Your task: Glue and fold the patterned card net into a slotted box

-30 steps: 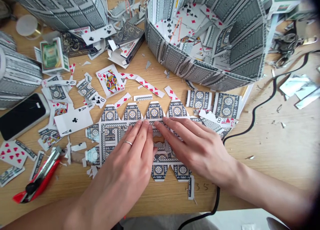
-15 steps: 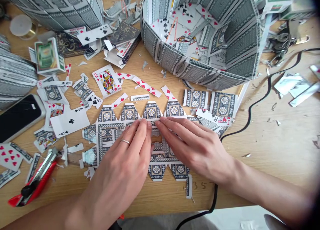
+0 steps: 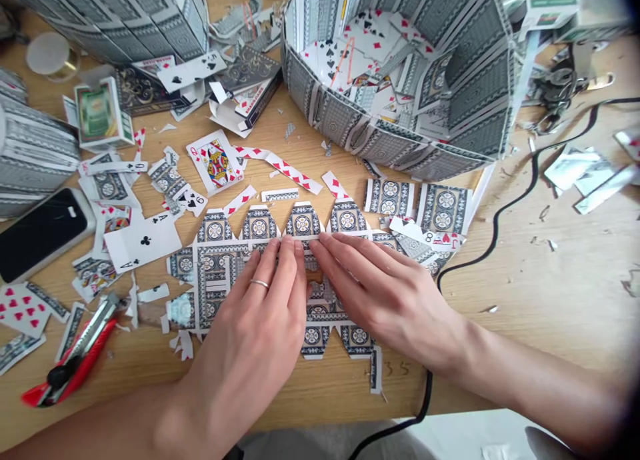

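A flat panel (image 3: 215, 263) pieced together from cut playing cards lies on the wooden table, with patterned flaps (image 3: 305, 221) sticking out along its edges. Both hands rest on it, palms down. My left hand (image 3: 260, 300), a ring on one finger, has its fingers stretched out and fingertips on the panel's far edge strip. Beside it my right hand (image 3: 375, 287) lies flat, its fingertips on the same strip. A small gap in the panel shows wood between the hands. The hands cover much of the panel's middle.
A large round wall of cards (image 3: 360, 130) holding loose cards stands behind. At left are a red utility knife (image 3: 75, 357), a phone (image 3: 45, 233) and an ace of clubs (image 3: 144, 241). A black cable (image 3: 495, 227) runs down the right, near keys (image 3: 560, 90).
The view has shifted slightly. Both hands stay on the panel's far edge strip, with almost no movement of the fingers.
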`<move>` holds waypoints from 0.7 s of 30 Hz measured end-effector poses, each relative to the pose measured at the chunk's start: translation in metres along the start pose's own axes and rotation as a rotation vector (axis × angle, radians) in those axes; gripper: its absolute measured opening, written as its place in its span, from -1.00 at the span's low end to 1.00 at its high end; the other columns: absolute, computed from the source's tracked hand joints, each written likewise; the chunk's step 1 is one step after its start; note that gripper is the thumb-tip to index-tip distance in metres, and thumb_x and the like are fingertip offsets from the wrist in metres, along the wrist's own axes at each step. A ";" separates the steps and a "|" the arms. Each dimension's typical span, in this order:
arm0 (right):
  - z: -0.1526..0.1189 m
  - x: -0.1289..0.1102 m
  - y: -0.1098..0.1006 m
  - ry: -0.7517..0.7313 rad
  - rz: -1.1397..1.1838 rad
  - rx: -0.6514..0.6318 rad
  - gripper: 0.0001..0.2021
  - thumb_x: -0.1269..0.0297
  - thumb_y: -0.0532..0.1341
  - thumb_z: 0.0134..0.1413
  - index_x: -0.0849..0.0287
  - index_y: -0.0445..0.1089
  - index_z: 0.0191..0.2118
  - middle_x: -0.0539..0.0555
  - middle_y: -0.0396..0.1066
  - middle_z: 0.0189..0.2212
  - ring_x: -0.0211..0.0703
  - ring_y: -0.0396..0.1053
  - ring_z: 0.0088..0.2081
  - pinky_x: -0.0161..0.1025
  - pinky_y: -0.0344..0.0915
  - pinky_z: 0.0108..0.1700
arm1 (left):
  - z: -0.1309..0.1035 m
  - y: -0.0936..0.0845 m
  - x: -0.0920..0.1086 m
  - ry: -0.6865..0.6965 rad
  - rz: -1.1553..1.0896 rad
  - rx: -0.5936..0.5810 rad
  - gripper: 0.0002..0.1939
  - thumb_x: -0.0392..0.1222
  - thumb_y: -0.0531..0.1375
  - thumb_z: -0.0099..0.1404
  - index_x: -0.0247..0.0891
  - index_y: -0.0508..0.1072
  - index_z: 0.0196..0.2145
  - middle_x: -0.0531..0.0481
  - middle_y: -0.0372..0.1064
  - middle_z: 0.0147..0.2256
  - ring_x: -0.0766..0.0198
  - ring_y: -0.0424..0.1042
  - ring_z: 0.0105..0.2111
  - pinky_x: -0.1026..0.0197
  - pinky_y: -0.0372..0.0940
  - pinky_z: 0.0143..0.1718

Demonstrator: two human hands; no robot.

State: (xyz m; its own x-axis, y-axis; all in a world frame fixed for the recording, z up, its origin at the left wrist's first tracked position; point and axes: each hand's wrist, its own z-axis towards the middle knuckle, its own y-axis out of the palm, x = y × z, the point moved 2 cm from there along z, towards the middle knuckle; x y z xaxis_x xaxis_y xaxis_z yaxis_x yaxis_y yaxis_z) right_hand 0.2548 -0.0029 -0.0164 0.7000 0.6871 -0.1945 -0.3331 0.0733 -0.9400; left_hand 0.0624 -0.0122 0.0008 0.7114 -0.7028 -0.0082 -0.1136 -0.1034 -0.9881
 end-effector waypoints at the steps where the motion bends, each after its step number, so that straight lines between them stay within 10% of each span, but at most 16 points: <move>1: 0.000 -0.001 0.001 0.004 -0.004 0.002 -0.65 0.55 0.13 0.42 0.58 0.48 0.19 0.37 0.60 0.07 0.12 0.54 0.14 -0.06 0.58 0.17 | 0.000 0.000 0.000 -0.001 0.003 -0.004 -0.36 -0.30 0.11 0.46 -0.65 0.25 0.42 -0.51 0.17 0.43 -0.26 0.25 0.42 -0.19 0.33 0.39; 12: 0.003 -0.007 0.010 0.052 -0.054 -0.051 -0.68 0.49 0.09 0.45 0.41 0.44 0.17 0.26 0.55 -0.10 0.00 0.44 -0.16 -0.08 0.49 -0.13 | 0.008 -0.004 -0.005 0.022 0.033 0.059 -0.49 -0.33 0.11 0.51 -0.66 0.38 0.33 -0.47 0.40 0.29 -0.13 0.41 0.30 -0.06 0.34 0.37; 21: 0.017 -0.012 0.003 0.109 -0.100 -0.181 -0.70 0.57 0.11 0.31 0.33 0.45 0.08 0.23 0.47 -0.14 -0.03 0.36 -0.18 -0.15 0.17 -0.34 | -0.009 -0.013 -0.048 0.020 -0.134 0.168 -0.57 -0.33 0.04 0.55 -0.52 0.49 0.24 -0.34 0.48 0.25 0.01 0.52 0.24 -0.05 0.45 0.28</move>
State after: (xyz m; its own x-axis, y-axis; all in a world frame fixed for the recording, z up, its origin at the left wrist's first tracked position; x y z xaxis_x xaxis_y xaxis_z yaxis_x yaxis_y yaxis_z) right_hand 0.2345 0.0010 -0.0122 0.7913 0.6001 -0.1173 -0.1467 0.0000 -0.9892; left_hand 0.0238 0.0167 0.0153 0.6983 -0.7046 0.1266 0.0997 -0.0794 -0.9918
